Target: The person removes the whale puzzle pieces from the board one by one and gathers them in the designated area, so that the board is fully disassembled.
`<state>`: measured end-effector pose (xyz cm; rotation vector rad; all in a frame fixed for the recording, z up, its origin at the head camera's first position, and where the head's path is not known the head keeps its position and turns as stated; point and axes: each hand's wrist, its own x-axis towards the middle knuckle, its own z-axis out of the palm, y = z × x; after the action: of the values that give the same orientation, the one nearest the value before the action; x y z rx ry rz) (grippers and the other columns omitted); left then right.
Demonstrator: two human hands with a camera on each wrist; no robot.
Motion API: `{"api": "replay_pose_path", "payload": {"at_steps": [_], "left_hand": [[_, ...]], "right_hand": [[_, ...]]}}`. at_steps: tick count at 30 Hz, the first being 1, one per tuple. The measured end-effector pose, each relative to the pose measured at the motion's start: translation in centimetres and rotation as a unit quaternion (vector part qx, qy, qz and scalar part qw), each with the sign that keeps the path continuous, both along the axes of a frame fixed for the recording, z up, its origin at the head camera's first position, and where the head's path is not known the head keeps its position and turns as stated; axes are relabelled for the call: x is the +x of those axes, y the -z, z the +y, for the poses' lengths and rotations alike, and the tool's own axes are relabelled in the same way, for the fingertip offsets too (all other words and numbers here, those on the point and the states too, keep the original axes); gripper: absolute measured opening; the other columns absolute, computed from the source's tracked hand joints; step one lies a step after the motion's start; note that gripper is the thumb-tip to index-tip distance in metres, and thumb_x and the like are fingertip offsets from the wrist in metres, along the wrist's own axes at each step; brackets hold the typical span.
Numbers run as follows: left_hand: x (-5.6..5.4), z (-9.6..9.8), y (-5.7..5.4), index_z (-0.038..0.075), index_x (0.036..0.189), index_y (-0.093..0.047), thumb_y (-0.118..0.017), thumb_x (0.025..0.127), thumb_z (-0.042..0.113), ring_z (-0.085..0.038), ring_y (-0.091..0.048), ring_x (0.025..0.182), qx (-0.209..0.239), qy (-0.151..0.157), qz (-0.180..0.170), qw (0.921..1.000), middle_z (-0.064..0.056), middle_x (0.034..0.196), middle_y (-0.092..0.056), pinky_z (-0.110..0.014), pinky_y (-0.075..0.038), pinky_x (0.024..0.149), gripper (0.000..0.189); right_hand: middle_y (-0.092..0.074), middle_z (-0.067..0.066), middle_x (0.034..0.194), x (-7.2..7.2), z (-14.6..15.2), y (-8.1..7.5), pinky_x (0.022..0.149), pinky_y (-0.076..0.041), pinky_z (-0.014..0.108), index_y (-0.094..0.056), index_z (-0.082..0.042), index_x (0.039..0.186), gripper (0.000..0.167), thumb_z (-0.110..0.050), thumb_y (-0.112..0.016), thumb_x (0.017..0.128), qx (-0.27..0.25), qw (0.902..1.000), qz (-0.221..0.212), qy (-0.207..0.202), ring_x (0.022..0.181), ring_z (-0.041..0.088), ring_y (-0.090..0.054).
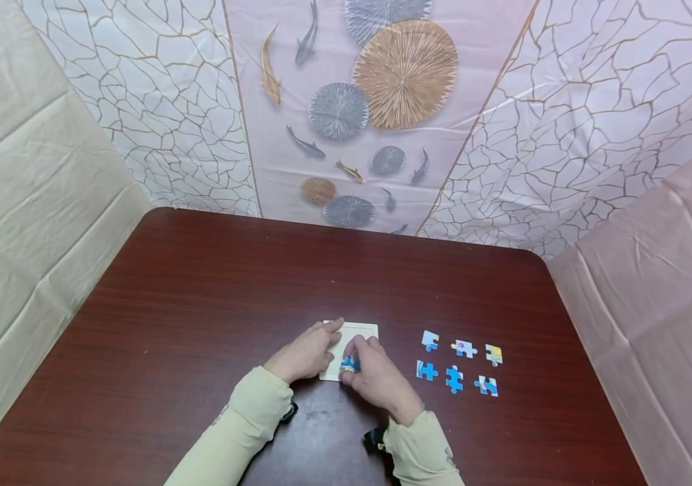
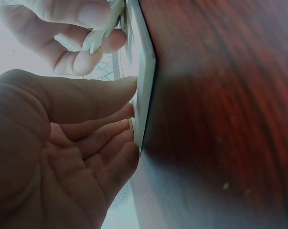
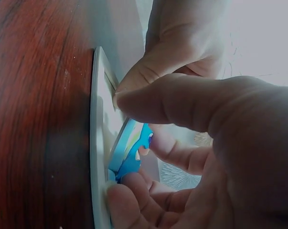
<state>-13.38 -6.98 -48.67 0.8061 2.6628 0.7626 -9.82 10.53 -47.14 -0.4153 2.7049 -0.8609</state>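
Observation:
A white puzzle tray [image 1: 362, 331] with a raised rim lies flat on the table. My left hand [image 1: 304, 352] rests on its left side, and in the left wrist view the extended fingertips touch the tray's edge [image 2: 147, 81]. Over the tray's lower right part, my right hand [image 1: 379, 379] pinches a blue jigsaw piece [image 3: 131, 155] between thumb and fingers. That piece is tilted against the tray's inside in the right wrist view. A light blue bit shows beneath it by the rim; whether it is a separate piece I cannot tell.
To the right of the tray, several loose jigsaw pieces [image 1: 454, 379] lie in two rows on the dark red table [image 1: 230, 283]. A sliver of blue shows by the right wrist, mostly hidden. Patterned cloth [image 1: 394, 162] hangs behind the table's far edge.

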Motion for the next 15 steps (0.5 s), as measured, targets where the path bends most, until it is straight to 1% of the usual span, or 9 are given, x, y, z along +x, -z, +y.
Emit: {"api": "replay_pose_path", "payload": {"at_steps": [4, 8, 12, 15], "left_hand": [[-0.01, -0.02, 0.02, -0.004, 0.129, -0.06, -0.06, 0.088, 0.001, -0.043, -0.037, 0.135, 0.003, 0.0, 0.001, 1.0, -0.016, 0.151, -0.038, -0.048, -0.029, 0.113, 0.041], [-0.01, -0.03, 0.08, -0.004, 0.127, -0.061, -0.06, 0.088, 0.001, -0.044, -0.038, 0.134, 0.003, 0.003, 0.005, 1.0, -0.016, 0.151, -0.039, -0.049, -0.03, 0.112, 0.04], [-0.01, -0.04, 0.09, -0.005, 0.129, -0.06, -0.06, 0.088, 0.001, -0.043, -0.037, 0.135, 0.003, 0.003, 0.003, 1.0, -0.016, 0.151, -0.038, -0.048, -0.03, 0.113, 0.041], [-0.04, -0.04, 0.06, -0.005, 0.13, -0.058, -0.06, 0.088, 0.001, -0.043, -0.036, 0.136, 0.005, 0.003, -0.003, 1.0, -0.016, 0.152, -0.037, -0.048, -0.029, 0.113, 0.043]], "right_hand": [[-0.048, 0.006, 0.094, 0.08, 0.11, 0.03, 0.073, -0.048, 0.034, -0.054, -0.01, 0.101, 0.028, -0.017, -0.073, 0.082, -0.006, 1.0, 0.005, -0.001, 0.083, 0.017, -0.048], [-0.049, 0.006, 0.095, 0.03, 0.21, 0.02, 0.076, -0.048, 0.034, -0.055, -0.007, 0.101, 0.027, -0.017, -0.073, 0.083, -0.014, 0.9999, -0.004, -0.001, 0.083, 0.016, -0.049], [-0.047, 0.006, 0.096, 0.08, 0.46, -0.04, 0.076, -0.049, 0.034, -0.057, -0.009, 0.098, 0.025, -0.019, -0.073, 0.083, -0.024, 0.9995, -0.021, 0.006, 0.08, 0.016, -0.05], [-0.044, 0.006, 0.098, 0.22, 0.69, -0.12, 0.077, -0.049, 0.035, -0.057, -0.012, 0.099, 0.024, -0.021, -0.074, 0.083, -0.033, 0.9989, -0.028, 0.015, 0.082, 0.017, -0.05]]}}
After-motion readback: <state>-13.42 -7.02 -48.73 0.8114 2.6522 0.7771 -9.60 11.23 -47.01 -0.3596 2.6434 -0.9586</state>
